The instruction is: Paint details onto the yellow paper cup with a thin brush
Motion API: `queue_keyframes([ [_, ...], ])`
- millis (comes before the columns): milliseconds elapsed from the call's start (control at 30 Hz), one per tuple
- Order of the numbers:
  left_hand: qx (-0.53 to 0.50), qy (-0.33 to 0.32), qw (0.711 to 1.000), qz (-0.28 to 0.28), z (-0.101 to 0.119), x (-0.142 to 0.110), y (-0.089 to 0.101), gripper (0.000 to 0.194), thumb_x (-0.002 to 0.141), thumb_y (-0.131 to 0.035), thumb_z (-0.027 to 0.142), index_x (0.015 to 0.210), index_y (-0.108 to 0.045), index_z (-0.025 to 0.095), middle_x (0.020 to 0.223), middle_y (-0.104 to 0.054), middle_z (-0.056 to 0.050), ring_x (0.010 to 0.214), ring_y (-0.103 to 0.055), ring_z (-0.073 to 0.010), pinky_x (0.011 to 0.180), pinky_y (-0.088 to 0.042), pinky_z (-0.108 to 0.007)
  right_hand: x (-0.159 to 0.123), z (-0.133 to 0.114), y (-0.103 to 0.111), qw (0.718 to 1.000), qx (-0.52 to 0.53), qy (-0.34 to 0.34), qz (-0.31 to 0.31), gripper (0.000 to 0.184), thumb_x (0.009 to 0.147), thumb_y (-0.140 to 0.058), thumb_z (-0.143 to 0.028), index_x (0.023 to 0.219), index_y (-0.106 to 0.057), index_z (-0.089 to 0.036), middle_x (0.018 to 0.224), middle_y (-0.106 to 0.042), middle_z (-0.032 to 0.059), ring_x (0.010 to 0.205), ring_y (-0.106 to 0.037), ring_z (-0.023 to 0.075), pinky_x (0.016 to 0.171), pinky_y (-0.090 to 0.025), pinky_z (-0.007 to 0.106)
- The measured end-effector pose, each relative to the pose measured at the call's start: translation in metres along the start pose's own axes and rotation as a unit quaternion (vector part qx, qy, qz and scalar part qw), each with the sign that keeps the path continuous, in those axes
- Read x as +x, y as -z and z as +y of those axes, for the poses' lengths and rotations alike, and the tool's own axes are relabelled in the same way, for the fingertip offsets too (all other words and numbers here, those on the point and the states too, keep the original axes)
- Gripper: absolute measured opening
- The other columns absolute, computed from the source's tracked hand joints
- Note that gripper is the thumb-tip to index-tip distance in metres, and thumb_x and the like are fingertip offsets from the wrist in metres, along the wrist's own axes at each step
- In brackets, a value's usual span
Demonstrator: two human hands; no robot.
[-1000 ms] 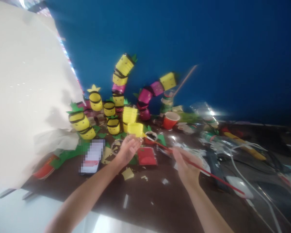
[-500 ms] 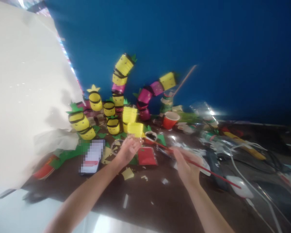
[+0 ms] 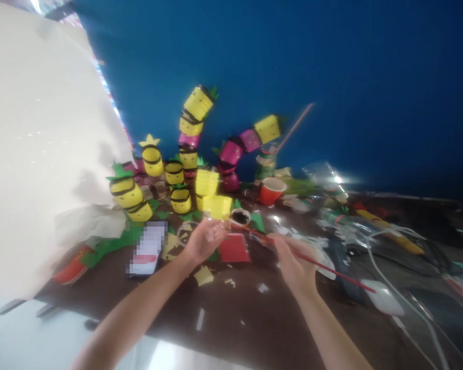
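Observation:
My left hand (image 3: 207, 239) is closed around the lower part of a small yellow cup (image 3: 216, 205). My right hand (image 3: 298, 259) grips a paintbrush (image 3: 341, 275) with a long, thin red handle. The brush slants across to the left, and its front end lies close to the yellow cup by my left fingers; whether it touches is too blurred to tell. Just behind that end stands a small cup of black paint (image 3: 240, 216). A red square sheet (image 3: 235, 248) lies on the table between my hands.
Yellow cups with black bands, some with green paper leaves (image 3: 125, 192), stand behind my hands. Two bent stacks of yellow and pink cups (image 3: 231, 152) rise against the blue wall. A phone (image 3: 147, 249) lies left, a red cup (image 3: 272, 191) behind, white cables (image 3: 386, 288) right.
My left hand has turned the yellow cup slightly and shifted a little. The paintbrush has moved slightly left, its front end now lower against the cup. My right hand has barely moved.

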State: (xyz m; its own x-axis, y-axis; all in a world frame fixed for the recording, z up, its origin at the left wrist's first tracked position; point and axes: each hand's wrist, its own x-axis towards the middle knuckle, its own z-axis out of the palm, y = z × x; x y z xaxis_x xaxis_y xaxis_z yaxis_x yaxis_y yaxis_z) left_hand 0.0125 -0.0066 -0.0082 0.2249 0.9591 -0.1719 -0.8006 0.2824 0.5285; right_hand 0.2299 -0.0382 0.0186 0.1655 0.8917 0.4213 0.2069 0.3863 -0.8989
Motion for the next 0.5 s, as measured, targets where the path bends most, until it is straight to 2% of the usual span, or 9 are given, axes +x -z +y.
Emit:
queue_keyframes([
  [200, -0.024, 0.012, 0.999, -0.023, 0.0, -0.0027, 0.0006, 0.041, 0.077, -0.065, 0.045, 0.098, -0.065, 0.01, 0.1, -0.071, -0.014, 0.095, -0.067, -0.0212, 0.09, -0.049, -0.03, 0.002, -0.004, 0.0004, 0.999, -0.034, -0.012, 0.006, 0.024, 0.081, -0.064, -0.042, 0.073, -0.077, -0.022, 0.068, -0.075, 0.005, 0.065, -0.071, 0.023, 0.062, -0.058, 0.035],
  [367, -0.027, 0.018, 0.999, 0.0, 0.0008, -0.0032, 0.0, 0.041, 0.078, -0.063, 0.046, 0.099, -0.063, 0.011, 0.093, -0.071, -0.013, 0.092, -0.067, -0.0224, 0.09, -0.05, -0.033, 0.0012, -0.0012, -0.0012, 1.0, 0.021, -0.016, 0.004, 0.024, 0.078, -0.067, -0.043, 0.072, -0.076, -0.022, 0.066, -0.075, 0.0046, 0.059, -0.069, 0.022, 0.06, -0.059, 0.035],
  [500, -0.035, 0.035, 0.999, -0.007, 0.0007, -0.0037, 0.0004, 0.044, 0.078, -0.063, 0.045, 0.103, -0.062, 0.009, 0.097, -0.07, -0.016, 0.093, -0.067, -0.0227, 0.088, -0.05, -0.031, 0.0013, -0.0066, -0.0032, 1.0, -0.009, -0.018, -0.019, 0.025, 0.079, -0.065, -0.043, 0.072, -0.076, -0.022, 0.067, -0.075, 0.005, 0.064, -0.07, 0.0229, 0.062, -0.059, 0.035],
])
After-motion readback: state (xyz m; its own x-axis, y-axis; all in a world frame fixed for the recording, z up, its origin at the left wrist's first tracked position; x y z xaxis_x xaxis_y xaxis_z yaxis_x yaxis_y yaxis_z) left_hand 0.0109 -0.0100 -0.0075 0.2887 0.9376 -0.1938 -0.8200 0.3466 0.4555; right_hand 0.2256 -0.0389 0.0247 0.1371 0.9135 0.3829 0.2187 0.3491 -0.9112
